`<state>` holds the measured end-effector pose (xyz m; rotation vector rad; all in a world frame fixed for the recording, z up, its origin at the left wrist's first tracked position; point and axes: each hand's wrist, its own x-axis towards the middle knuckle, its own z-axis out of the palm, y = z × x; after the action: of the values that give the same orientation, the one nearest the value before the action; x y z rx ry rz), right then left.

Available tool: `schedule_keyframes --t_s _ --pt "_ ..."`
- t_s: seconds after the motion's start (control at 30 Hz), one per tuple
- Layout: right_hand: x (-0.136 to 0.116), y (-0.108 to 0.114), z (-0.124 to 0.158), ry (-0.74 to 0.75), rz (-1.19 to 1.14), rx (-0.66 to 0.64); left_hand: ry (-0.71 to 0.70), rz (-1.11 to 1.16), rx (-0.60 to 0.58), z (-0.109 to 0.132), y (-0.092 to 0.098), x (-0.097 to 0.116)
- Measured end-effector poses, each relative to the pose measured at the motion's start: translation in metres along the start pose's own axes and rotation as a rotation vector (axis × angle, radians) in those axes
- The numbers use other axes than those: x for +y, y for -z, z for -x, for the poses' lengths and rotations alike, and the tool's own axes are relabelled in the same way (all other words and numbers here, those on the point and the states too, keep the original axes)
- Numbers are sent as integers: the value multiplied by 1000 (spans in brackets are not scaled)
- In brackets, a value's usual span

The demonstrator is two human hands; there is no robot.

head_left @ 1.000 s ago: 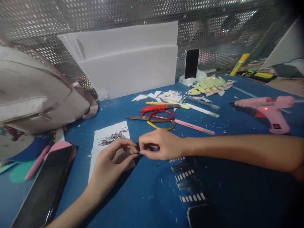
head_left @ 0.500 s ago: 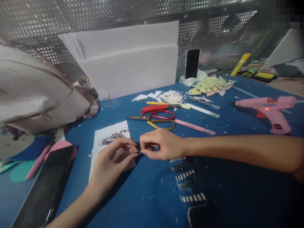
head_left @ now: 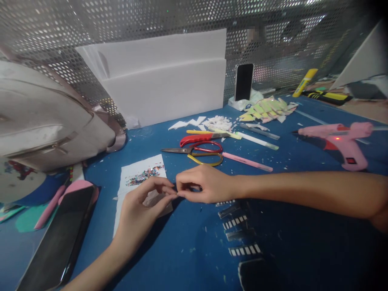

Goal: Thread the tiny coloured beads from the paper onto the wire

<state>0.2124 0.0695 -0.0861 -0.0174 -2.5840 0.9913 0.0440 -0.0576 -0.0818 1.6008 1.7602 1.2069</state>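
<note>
My left hand (head_left: 147,197) is closed in a pinch over the lower right part of a white paper sheet (head_left: 123,202). Colourful glitter pieces (head_left: 144,176) lie in a heap on that sheet. Fingertip to fingertip with it, my right hand (head_left: 198,184) is pinched too, over the blue table (head_left: 188,242). Whatever sits between the fingertips is too small to make out. Just beyond my right hand lie scissors (head_left: 194,151) with red and yellow handles. Black strips with white squares (head_left: 235,222) lie below my right wrist, beside plain dark strips (head_left: 241,234).
A pink glue gun (head_left: 339,139) with a lit red light stands at right. Pens (head_left: 247,161), a red-handled cutter (head_left: 200,138) and white scraps (head_left: 218,122) lie behind the hands. At left are a phone (head_left: 57,238) and a bag (head_left: 51,117); another phone (head_left: 244,82) stands upright behind.
My right hand has shifted slightly left, so its fingertips now meet those of my left hand. The small gap between them has closed.
</note>
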Motion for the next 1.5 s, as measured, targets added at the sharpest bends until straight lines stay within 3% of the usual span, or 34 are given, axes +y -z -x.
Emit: schedule_keyframes --t_s 0.23,0.33,0.43,0.63,0.93,1.1,1.3,1.4,1.5 --pt "1 0 -1 -39 63 -1 -80 -52 4 2 0 1" --pt "2 1 -1 -29 60 16 -152 -43 86 -1 6 2" --pt "2 2 0 -39 -22 60 -215 -47 156 -5 15 5" --pt "5 2 0 -86 -198 139 -379 -252 133 -4 24 17" --pt "5 4 -1 -72 -295 131 -327 -114 355 -8 29 40" --pt "4 4 -2 -28 -391 123 -310 -110 299 -9 25 34" --pt "3 7 -2 -26 -556 42 -109 -17 245 -15 23 22" --pt "3 8 0 -37 -577 -31 -63 154 336 -21 28 23" --pt "4 8 0 -52 -542 -45 -149 270 456 -27 37 26"
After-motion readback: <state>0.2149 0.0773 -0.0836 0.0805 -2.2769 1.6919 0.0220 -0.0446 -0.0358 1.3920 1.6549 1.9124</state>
